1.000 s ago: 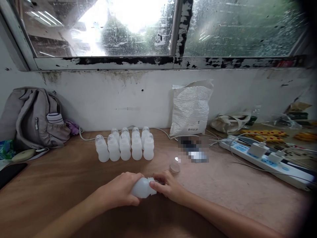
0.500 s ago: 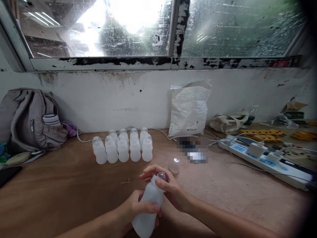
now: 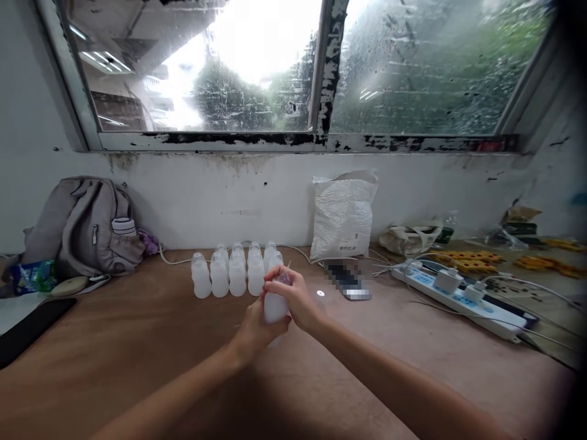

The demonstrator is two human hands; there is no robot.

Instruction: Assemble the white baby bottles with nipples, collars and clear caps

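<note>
My left hand [image 3: 257,330] is wrapped round the body of a frosted white baby bottle [image 3: 275,308], held over the table with its top tilted away from me. At the neck of that bottle, my right hand [image 3: 297,299] is closed with its fingers round the collar, beside the purplish teat [image 3: 285,278]. My fingers hide most of the collar. Several similar bottles with clear caps [image 3: 220,281] stand upright in two rows just beyond my hands. Past my right wrist lie a small white disc [image 3: 320,293] and a clear round cap [image 3: 320,304], partly hidden.
A silvery mailer bag [image 3: 343,214] leans on the wall behind a blurred phone [image 3: 351,284]. On the right runs a white power strip [image 3: 463,302] with chargers and cables. A grey backpack [image 3: 87,226] and a black flat object [image 3: 34,330] are at left.
Both hands have moved forward with the bottle, nearer the standing rows. My right fingers have closed in round its top. The camera view has shifted a little.
</note>
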